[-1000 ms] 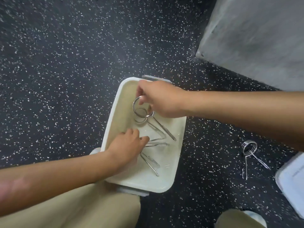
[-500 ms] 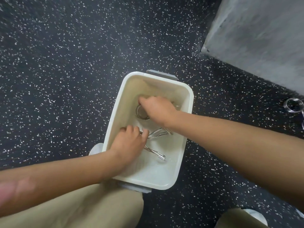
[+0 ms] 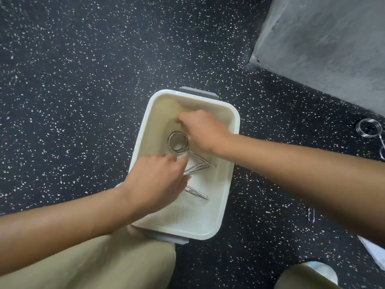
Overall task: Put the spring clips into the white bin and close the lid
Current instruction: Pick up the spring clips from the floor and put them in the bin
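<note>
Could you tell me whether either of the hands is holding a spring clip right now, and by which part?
Cannot be told: both hands, left and right, are down among the spring clips in the white bin, fingers hidden.

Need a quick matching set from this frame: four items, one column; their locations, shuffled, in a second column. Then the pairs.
Items:
1. left hand
2. right hand
3. coiled spring clip
4. loose spring clip

Locations:
A. on the speckled floor, far right, outside the white bin
B. in the bin, between the two hands
C. reaching into the bin's far end
D. reaching into the bin from its near left side, over clip handles

Pairs: 1-D, 2-C, 3-B, 4-A
</note>
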Motion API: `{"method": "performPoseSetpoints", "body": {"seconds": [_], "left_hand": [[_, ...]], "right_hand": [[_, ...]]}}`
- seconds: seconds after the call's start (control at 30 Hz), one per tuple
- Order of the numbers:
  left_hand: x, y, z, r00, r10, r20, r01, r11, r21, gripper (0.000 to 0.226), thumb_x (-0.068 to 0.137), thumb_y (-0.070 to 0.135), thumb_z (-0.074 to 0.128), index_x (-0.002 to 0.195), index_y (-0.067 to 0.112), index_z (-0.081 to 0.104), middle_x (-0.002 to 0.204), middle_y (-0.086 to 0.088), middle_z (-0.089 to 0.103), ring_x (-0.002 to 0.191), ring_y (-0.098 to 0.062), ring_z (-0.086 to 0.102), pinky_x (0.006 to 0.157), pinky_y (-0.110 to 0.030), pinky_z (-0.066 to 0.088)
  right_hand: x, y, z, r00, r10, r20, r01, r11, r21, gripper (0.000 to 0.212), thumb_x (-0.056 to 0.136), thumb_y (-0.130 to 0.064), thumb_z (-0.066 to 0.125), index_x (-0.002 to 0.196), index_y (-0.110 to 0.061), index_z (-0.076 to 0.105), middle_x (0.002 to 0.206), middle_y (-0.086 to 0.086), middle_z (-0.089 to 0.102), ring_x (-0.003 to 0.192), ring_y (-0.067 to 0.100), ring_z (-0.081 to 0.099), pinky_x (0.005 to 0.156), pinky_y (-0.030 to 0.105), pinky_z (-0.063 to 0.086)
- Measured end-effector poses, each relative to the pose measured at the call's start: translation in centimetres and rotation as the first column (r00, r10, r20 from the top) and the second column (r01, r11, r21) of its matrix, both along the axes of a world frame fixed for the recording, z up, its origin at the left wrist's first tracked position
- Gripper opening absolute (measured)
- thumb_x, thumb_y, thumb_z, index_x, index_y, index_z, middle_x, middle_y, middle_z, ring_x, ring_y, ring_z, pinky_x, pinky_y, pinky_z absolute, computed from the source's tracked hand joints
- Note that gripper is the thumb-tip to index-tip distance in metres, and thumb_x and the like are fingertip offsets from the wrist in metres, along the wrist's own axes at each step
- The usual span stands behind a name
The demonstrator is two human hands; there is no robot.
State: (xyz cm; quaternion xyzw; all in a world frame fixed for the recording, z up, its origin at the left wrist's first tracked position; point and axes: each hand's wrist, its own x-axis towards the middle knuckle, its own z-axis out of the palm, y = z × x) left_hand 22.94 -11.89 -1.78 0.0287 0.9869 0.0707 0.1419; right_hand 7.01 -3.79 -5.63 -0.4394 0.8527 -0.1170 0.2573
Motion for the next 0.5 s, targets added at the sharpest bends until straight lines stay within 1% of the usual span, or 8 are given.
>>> {"method": "performPoseSetpoints", "body": {"seconds": [0.07, 0.13, 0.2, 0.3, 0.33, 0.37, 0.43, 0.5], "left_hand": [[-0.6, 0.0, 0.7, 0.999, 0.009, -0.035, -0.008, 1.0, 0.014, 0.03, 0.092, 0.045, 0.049, 0.088, 0.016, 0.056, 0.071, -0.002, 0.064, 0.065, -0.034, 0.065, 0.047, -0.032, 0.029], [-1.6, 0.3, 1.4, 0.997, 0.032, -0.077, -0.029, 0.999, 0.034, 0.034, 0.096, 0.047, 0.041, 0.095, 0.017, 0.056, 0.079, 0.0, 0.065, 0.073, -0.033, 0.066, 0.05, -0.034, 0.029], [-2.6, 0.5, 2.2, 0.996, 0.056, -0.073, -0.051, 0.996, 0.07, 0.036, 0.097, 0.05, 0.036, 0.098, 0.019, 0.055, 0.085, 0.001, 0.067, 0.079, -0.032, 0.066, 0.052, -0.034, 0.033], [-4.4, 1.2, 3.3, 0.995, 0.06, -0.084, -0.049, 0.99, 0.13, 0.038, 0.096, 0.052, 0.035, 0.094, 0.02, 0.055, 0.083, 0.002, 0.069, 0.075, -0.03, 0.065, 0.057, -0.035, 0.048], [-4.9, 1.7, 3.6, 0.994, 0.063, -0.084, -0.049, 0.987, 0.155, 0.038, 0.096, 0.052, 0.035, 0.093, 0.021, 0.056, 0.081, 0.003, 0.069, 0.073, -0.029, 0.065, 0.058, -0.036, 0.05], [-5.5, 2.3, 3.8, 0.994, 0.058, -0.091, -0.042, 0.985, 0.17, 0.037, 0.096, 0.052, 0.035, 0.093, 0.022, 0.056, 0.08, 0.003, 0.07, 0.07, -0.027, 0.065, 0.057, -0.036, 0.05], [-6.4, 3.7, 4.1, 0.993, 0.031, -0.113, -0.011, 0.985, 0.171, 0.038, 0.095, 0.053, 0.034, 0.093, 0.023, 0.056, 0.078, 0.004, 0.069, 0.066, -0.026, 0.065, 0.055, -0.036, 0.05], [-7.5, 5.3, 4.5, 0.995, -0.008, -0.1, 0.026, 0.985, 0.172, 0.038, 0.095, 0.054, 0.031, 0.094, 0.024, 0.055, 0.078, 0.005, 0.066, 0.065, -0.025, 0.064, 0.055, -0.037, 0.052]], "right_hand": [[-0.9, 1.4, 1.4, 0.997, -0.07, 0.045, 0.075, 0.991, -0.109, 0.033, 0.09, -0.011, 0.054, 0.119, -0.022, 0.066, 0.112, 0.006, 0.072, 0.1, 0.029, 0.066, 0.082, 0.04, 0.054], [-1.9, 3.6, 3.6, 0.988, -0.127, 0.087, 0.143, 0.969, -0.201, 0.023, 0.095, -0.016, 0.053, 0.111, -0.022, 0.069, 0.106, 0.002, 0.074, 0.096, 0.023, 0.068, 0.082, 0.039, 0.054], [-2.6, 5.8, 5.9, 0.985, -0.144, 0.098, 0.163, 0.96, -0.229, 0.018, 0.097, -0.017, 0.056, 0.108, -0.021, 0.07, 0.102, -0.004, 0.074, 0.091, 0.015, 0.068, 0.081, 0.037, 0.054], [-4.1, 9.6, 8.3, 0.977, -0.188, 0.101, 0.206, 0.957, -0.206, 0.016, 0.098, -0.017, 0.058, 0.107, -0.021, 0.07, 0.098, -0.01, 0.074, 0.083, 0.005, 0.066, 0.078, 0.03, 0.054], [-4.7, 11.0, 8.8, 0.97, -0.214, 0.111, 0.232, 0.955, -0.184, 0.015, 0.098, -0.017, 0.059, 0.107, -0.022, 0.07, 0.097, -0.011, 0.073, 0.079, 0.003, 0.065, 0.075, 0.029, 0.055], [-5.4, 12.4, 9.3, 0.963, -0.244, 0.119, 0.261, 0.952, -0.158, 0.015, 0.098, -0.017, 0.059, 0.108, -0.023, 0.07, 0.096, -0.012, 0.073, 0.077, 0.002, 0.065, 0.074, 0.027, 0.055], [-6.7, 15.1, 9.8, 0.945, -0.299, 0.129, 0.313, 0.943, -0.111, 0.016, 0.099, -0.016, 0.06, 0.108, -0.024, 0.07, 0.097, -0.014, 0.072, 0.079, 0.001, 0.066, 0.073, 0.024, 0.056], [-8.2, 18.1, 9.8, 0.932, -0.346, 0.107, 0.354, 0.933, -0.068, 0.016, 0.098, -0.015, 0.06, 0.108, -0.024, 0.07, 0.097, -0.015, 0.072, 0.083, -0.006, 0.064, 0.071, 0.014, 0.05]]}}
